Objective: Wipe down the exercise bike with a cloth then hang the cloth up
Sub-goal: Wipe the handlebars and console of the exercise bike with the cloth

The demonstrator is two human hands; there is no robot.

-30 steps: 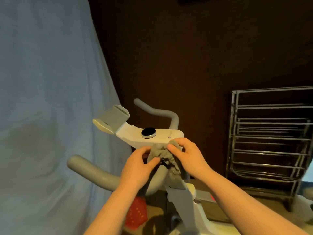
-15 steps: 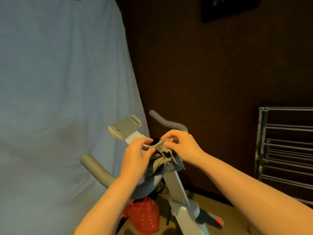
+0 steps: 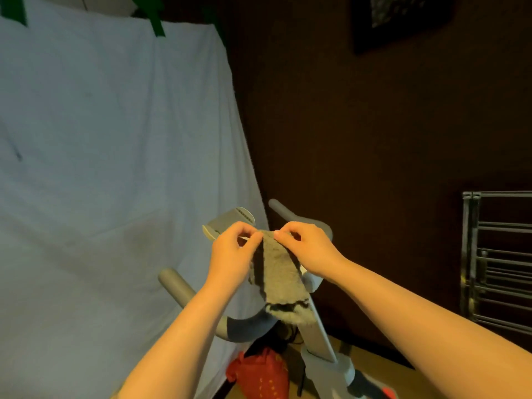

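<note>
A grey cloth with a dark stripe hangs unfolded in the air above the exercise bike's handlebars. My left hand pinches its top left edge and my right hand pinches its top right edge. Behind and below it stands the exercise bike, white and grey, with curved grey handlebars and a tilted tablet holder. The cloth hides the bike's console. A metal drying rack stands against the dark wall at the right.
A pale sheet hangs across the left side, close behind the bike's left handlebar. A red bag lies on the floor under the handlebars. A dark framed picture hangs high on the wall.
Both hands have lifted the bunched cloth off the console and spread it open between them. The view has tilted upward and swung left.
</note>
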